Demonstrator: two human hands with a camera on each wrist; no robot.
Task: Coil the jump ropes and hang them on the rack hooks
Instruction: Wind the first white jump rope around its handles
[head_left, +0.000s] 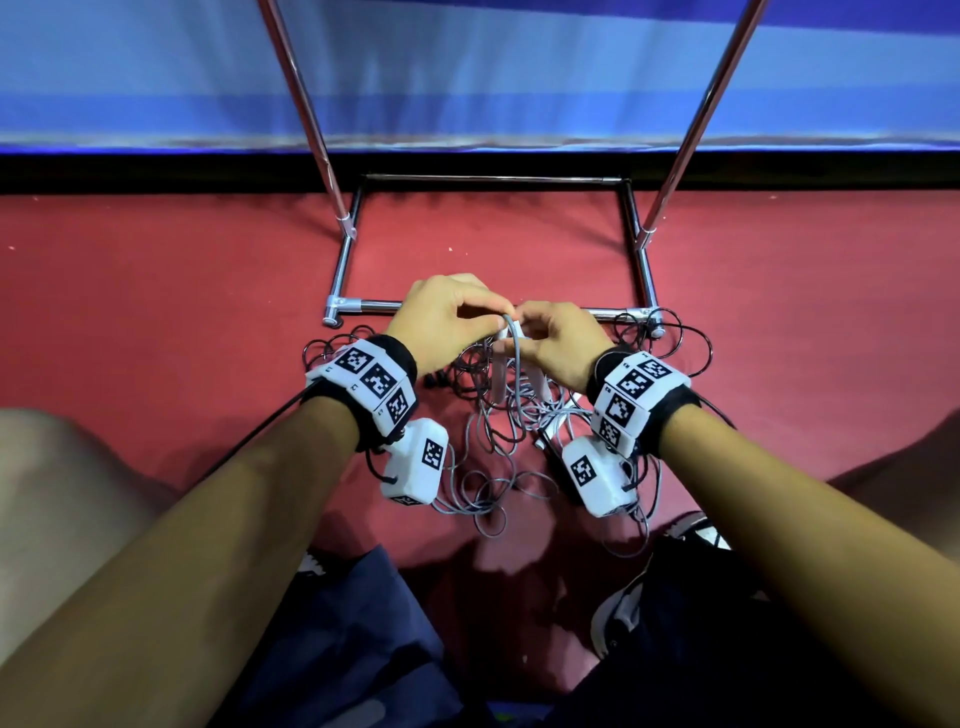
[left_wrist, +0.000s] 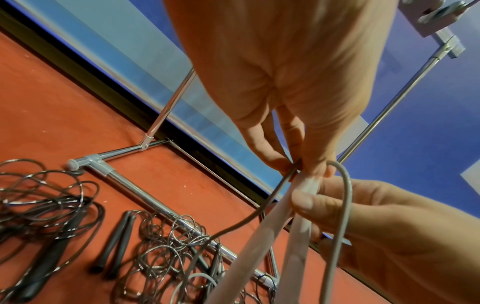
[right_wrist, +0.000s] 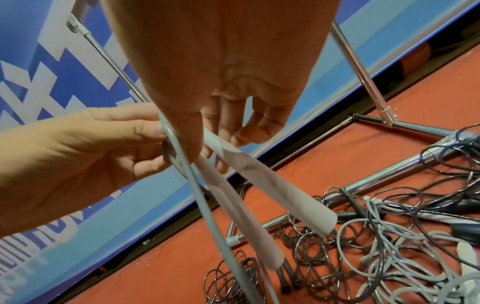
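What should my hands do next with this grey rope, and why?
Probably start winding the first loop: both hands pinch the two white handles together, and the grey cord trails down into the tangled pile.

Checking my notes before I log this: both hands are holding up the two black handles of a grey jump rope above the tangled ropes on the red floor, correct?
Not quite: the two handles are white, not black, as the right wrist view shows. The rest holds: the left hand and right hand hold them with the grey jump rope cord above the tangled ropes on the red floor.
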